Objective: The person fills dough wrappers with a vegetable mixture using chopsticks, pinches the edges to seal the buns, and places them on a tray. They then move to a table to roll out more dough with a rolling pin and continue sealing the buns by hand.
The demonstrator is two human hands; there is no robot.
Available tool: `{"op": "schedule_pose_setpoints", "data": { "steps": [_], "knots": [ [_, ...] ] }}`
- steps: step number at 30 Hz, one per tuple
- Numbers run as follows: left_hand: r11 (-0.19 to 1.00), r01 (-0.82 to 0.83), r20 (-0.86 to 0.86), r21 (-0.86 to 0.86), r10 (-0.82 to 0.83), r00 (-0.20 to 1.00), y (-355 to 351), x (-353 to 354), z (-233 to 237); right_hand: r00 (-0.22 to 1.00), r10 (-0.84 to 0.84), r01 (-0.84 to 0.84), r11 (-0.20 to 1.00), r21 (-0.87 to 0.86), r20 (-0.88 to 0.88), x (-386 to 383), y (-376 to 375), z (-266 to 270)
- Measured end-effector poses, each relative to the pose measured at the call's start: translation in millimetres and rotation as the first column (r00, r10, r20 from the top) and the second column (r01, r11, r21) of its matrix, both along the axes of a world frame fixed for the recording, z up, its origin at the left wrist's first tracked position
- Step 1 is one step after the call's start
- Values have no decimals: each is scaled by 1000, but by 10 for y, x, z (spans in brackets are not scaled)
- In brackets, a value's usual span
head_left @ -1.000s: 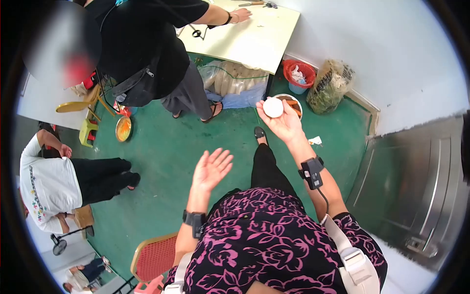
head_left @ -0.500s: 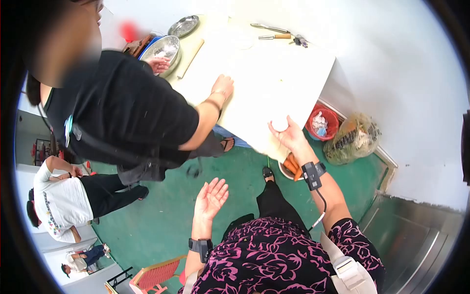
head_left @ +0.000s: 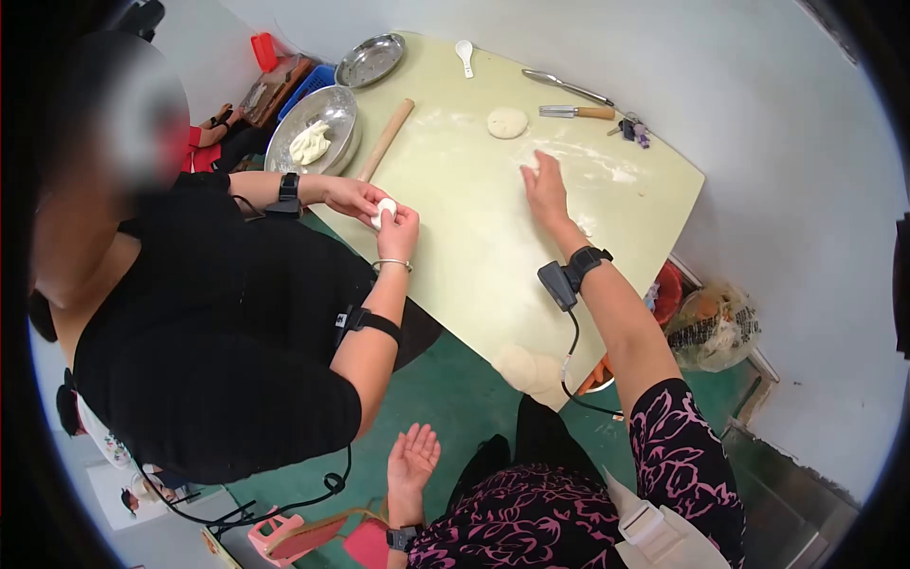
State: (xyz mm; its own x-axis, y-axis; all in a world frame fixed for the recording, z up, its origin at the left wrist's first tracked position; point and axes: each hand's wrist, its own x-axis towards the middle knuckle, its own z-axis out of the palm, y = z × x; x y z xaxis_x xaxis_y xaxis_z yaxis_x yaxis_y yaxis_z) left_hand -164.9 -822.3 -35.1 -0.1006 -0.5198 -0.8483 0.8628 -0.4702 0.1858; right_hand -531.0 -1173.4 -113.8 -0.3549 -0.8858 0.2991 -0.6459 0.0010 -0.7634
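Note:
My left hand [head_left: 413, 460] is held palm up beside my body, fingers stretched out and nothing in it. Over the table [head_left: 455, 275] reaches my right hand [head_left: 547, 192], its thumb and forefinger apart near a patch of white flour [head_left: 607, 171]. Whether its fingertips touch the surface is hard to tell. Just beyond it lies a flat round of dough [head_left: 507, 122]. Several pale dough rounds [head_left: 523, 368] overlap at the table's near corner. To the left, a co-worker's hands [head_left: 384, 218] hold a small piece of white dough [head_left: 383, 212].
A rolling pin [head_left: 387, 140] lies by a metal bowl [head_left: 344, 123] with dough in it. Behind are a metal plate [head_left: 371, 60], a white spoon [head_left: 464, 57], a wooden-handled tool [head_left: 578, 112] and keys [head_left: 630, 130]. A full plastic bag [head_left: 716, 327] stands right of the table.
My right hand has moved forward over the table from its near edge. My left hand has lowered slightly. The co-worker's hands have come together around a dough piece. The view has shifted.

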Motion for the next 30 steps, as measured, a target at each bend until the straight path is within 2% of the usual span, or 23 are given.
{"op": "schedule_pose_setpoints", "data": {
  "steps": [1,2,5,8,11,14,17,20,23,26,28,30],
  "knots": [
    [1000,4,5,10,-4,1000,-43,-32,-1,971,72,-48,993,110,-227,21,19,-137],
    [1000,13,8,13,-13,1000,-88,-56,-11,886,165,-70,972,226,-433,30,34,-262],
    [999,38,12,8,-38,999,-195,-130,-21,918,117,-63,986,154,-379,42,59,-283],
    [999,36,5,-1,-36,999,-253,-176,-8,993,115,-115,992,-49,-11,-80,76,-68],
    [1000,26,28,-4,-26,999,-277,-237,36,990,101,-102,995,1,93,-175,117,10],
    [1000,21,42,12,-22,999,-274,-264,58,949,293,-295,956,4,-114,-162,104,-8],
    [999,32,45,6,-32,998,-264,-261,76,829,353,-322,935,145,-434,-139,11,-131],
    [999,40,49,-7,-39,998,-210,-256,60,808,369,-299,929,220,-460,-143,-49,-165],
    [998,62,70,-12,-61,996,-175,-232,29,945,163,-164,986,20,-282,-165,88,141],
    [996,85,113,12,-86,990,-171,-248,52,993,12,-1,995,-95,118,-254,636,275],
    [992,126,138,31,-129,982,-236,-268,86,975,-72,84,995,-52,211,-267,1152,249],
    [980,185,148,68,-193,970,-330,-320,87,985,-47,44,999,21,166,-250,1558,156]
  ]
}}
